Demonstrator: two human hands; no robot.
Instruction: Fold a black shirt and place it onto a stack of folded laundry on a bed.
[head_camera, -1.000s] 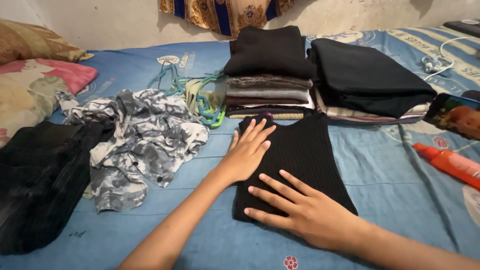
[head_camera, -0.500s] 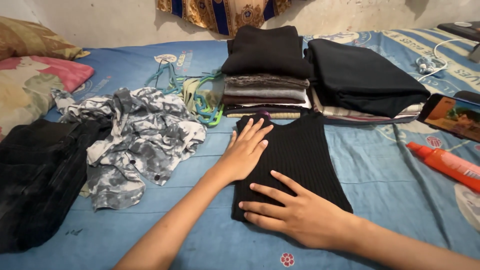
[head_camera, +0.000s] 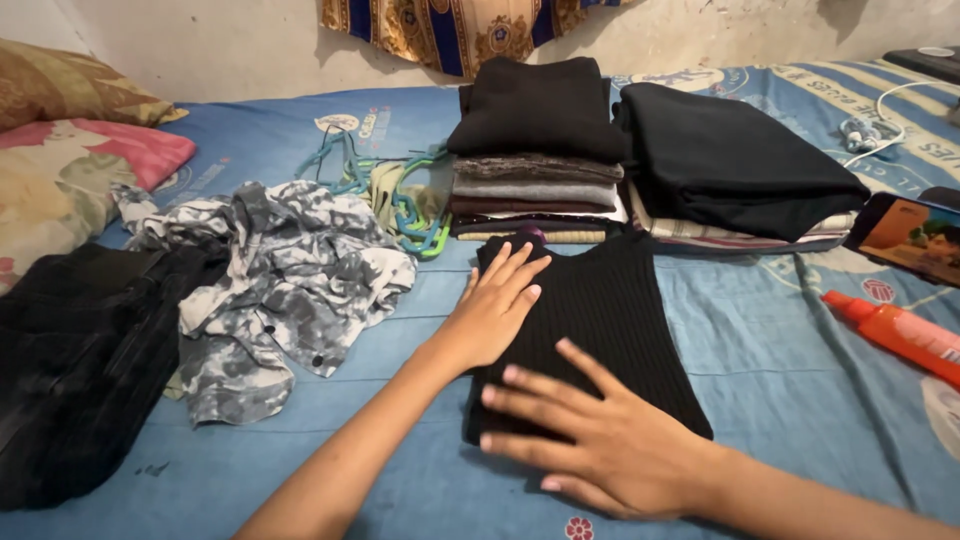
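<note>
- Both hands lay open and flat on the black top (head_camera: 600, 320) at centre frame: left hand (head_camera: 495, 310) near its collar end, right hand (head_camera: 590, 440) at its lower edge.
- Two folded stacks (head_camera: 540, 160) stood above it; the grey shirt (head_camera: 270, 290) and dark garment (head_camera: 80, 360) at left lay unfolded.
- The right forearm ran off the frame's bottom right edge; the top's underside was hidden.

Both forearms bare — no sleeves, rings or watch — nails unpainted.
</note>
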